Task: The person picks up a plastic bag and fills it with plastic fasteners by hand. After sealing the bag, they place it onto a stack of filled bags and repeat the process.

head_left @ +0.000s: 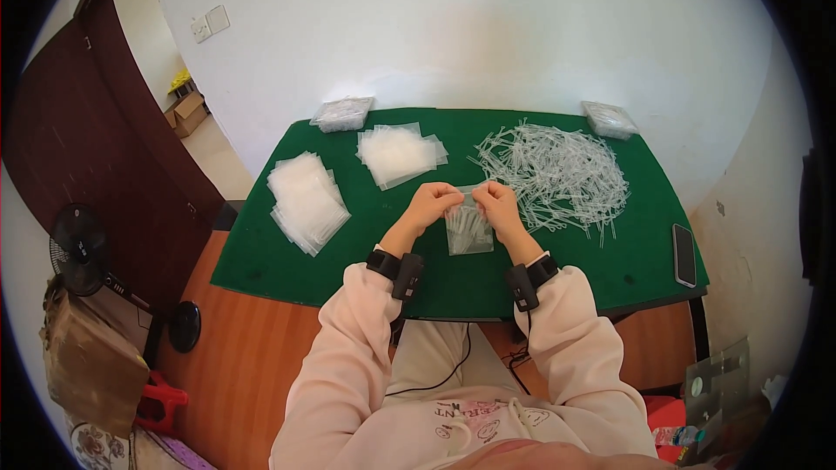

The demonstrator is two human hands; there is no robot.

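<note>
Between my hands, over the near middle of the green-covered table (383,218), is a small clear plastic bag (471,239) with several thin clear plastic pieces inside. My left hand (431,205) pinches the bag's top edge at its left corner. At the right corner, my right hand (498,206) pinches the same edge. Just beyond and right of my right hand spreads a big heap of thin clear plastic sticks (562,174) with looped ends. To the left lie two loose piles of flat clear bags, a nearer pile (306,200) and a farther pile (401,155).
Packed clear bundles sit at the table's far left corner (343,114) and far right corner (610,119). A dark phone (684,255) lies by the right edge. A white wall (470,35) stands behind the table. On the left are a black fan (83,248) and a brown door (96,139).
</note>
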